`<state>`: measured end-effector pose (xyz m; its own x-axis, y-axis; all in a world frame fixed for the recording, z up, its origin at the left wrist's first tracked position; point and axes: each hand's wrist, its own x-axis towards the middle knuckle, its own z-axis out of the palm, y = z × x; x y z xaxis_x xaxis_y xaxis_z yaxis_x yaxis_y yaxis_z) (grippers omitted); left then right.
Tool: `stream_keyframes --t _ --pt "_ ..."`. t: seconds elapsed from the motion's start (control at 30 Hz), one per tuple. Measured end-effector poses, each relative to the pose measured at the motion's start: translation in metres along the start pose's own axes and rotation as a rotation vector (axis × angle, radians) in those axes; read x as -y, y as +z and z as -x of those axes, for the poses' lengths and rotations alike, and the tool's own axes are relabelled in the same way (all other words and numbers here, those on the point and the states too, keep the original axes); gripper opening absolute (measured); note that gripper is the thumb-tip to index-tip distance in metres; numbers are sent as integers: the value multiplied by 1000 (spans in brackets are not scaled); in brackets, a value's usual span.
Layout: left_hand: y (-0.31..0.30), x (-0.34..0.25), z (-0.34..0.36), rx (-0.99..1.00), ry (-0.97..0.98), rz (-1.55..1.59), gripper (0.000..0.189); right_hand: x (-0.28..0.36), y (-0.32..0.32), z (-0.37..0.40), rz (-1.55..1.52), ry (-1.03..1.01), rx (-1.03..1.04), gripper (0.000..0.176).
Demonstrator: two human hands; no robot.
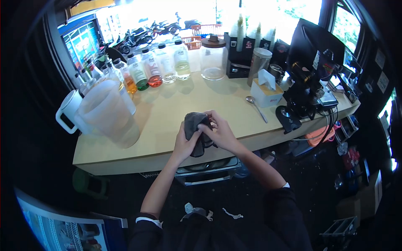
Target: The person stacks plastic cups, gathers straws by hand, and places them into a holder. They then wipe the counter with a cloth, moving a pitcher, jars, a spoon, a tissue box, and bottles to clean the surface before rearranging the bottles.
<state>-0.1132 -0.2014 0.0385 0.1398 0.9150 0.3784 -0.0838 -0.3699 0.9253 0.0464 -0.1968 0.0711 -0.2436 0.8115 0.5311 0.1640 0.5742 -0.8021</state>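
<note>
A dark grey cloth (193, 121) is bunched between my two hands above the counter's front edge, one end hanging down. My left hand (184, 141) grips it from the left, thumb pressed on its front. On the other side, my right hand (222, 133) pinches its folds with the thumb and curled fingers. Something black shows under my right fingers; whether it is more cloth or a separate thing I cannot make out. Beyond my hands lies the pale wooden counter (180, 104).
Left stand a large translucent pitcher (109, 115), a white jug (69, 108) and several syrup bottles (152, 69). A lidded glass jar (213, 60) stands at the back. On the right are a spoon (257, 109), a tissue box (266, 93) and a black machine (301, 92).
</note>
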Motion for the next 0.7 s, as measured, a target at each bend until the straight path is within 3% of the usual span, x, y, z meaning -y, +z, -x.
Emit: stream_keyframes --t 0.07,0.1,0.33,0.4,0.43,0.5,0.6,0.7 --pt "-5 -9 5 -105 -16 -166 53 -4 12 -7 -245 85 3 18" --pt "-8 -14 5 -177 126 -258 61 -3 18 -10 -296 97 -8 16" --pt "-34 -30 24 -458 481 -957 54 0 45 -26 -354 163 81 15" --pt "-44 -22 31 -278 228 -419 53 16 44 -27 -730 386 38 17" --pt "-43 -31 36 -108 43 -231 54 24 41 -27 -734 385 43 17" --pt "-39 -37 41 -55 -16 -177 54 33 36 -26 -875 519 202 23" --pt "-53 -36 40 64 -68 -63 50 32 31 -24 -949 502 331 29" --pt "-74 -34 40 143 -53 -37 42 22 13 -27 -913 492 288 30"
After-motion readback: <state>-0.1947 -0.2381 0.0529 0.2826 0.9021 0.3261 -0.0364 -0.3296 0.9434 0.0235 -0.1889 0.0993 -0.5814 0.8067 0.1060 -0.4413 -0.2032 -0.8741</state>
